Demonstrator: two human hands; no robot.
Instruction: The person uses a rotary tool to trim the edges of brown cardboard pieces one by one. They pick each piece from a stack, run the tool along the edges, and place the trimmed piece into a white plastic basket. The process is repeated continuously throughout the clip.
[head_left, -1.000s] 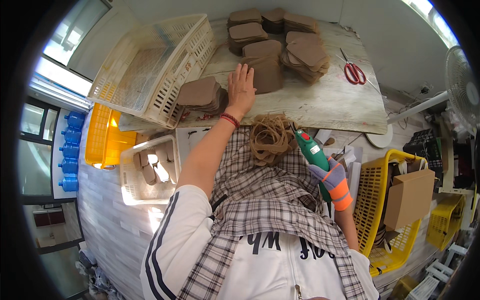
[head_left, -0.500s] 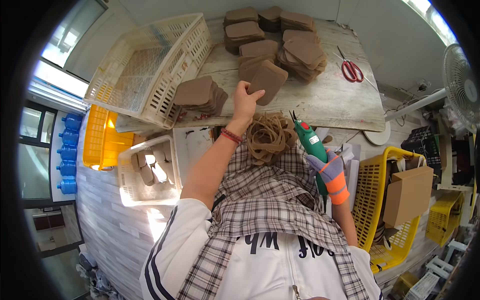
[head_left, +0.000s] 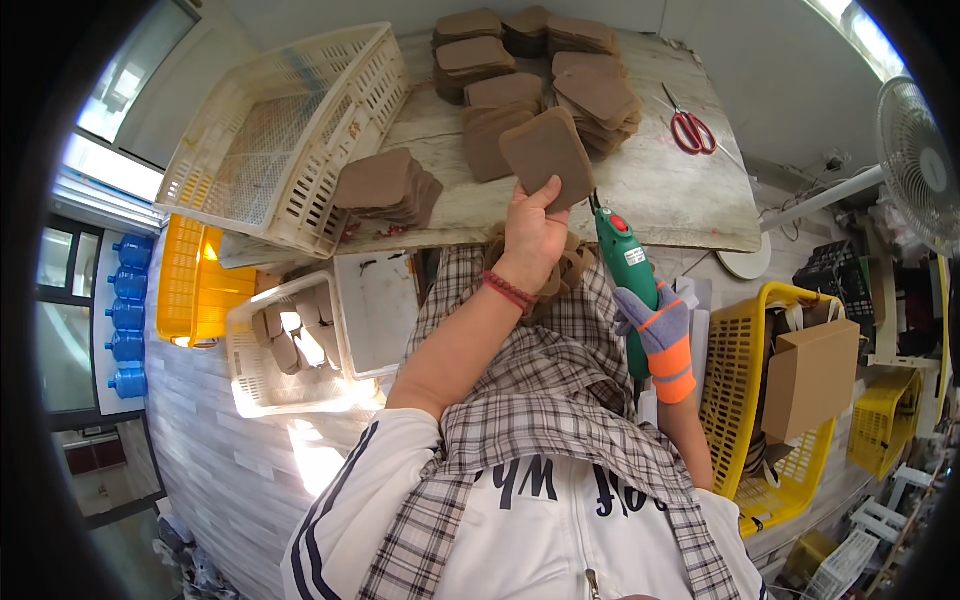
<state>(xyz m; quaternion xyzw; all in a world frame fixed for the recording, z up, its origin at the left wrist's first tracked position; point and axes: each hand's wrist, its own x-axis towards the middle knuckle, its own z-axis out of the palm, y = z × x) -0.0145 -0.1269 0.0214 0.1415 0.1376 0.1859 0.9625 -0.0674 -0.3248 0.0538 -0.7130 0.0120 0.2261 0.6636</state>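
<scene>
My bare left hand pinches a brown, round-cornered flat piece by its near edge and holds it up over the table's front edge. In my gloved right hand is a green handheld electric cutter with a red button, its tip pointing up close to the piece's right side. A tangle of thin brown trimmings lies in my lap, partly hidden behind my left hand. Stacks of similar brown pieces stand on the table beyond, and another stack sits to the left.
Red-handled scissors lie on the table at right. A large white crate stands on its left side. Below are a small white basket and a yellow basket holding a cardboard box. A fan stands at far right.
My left hand has moved right with the brown piece, bringing it close to the cutter's tip and turning it more upright. The cutter has shifted slightly and still points up.
</scene>
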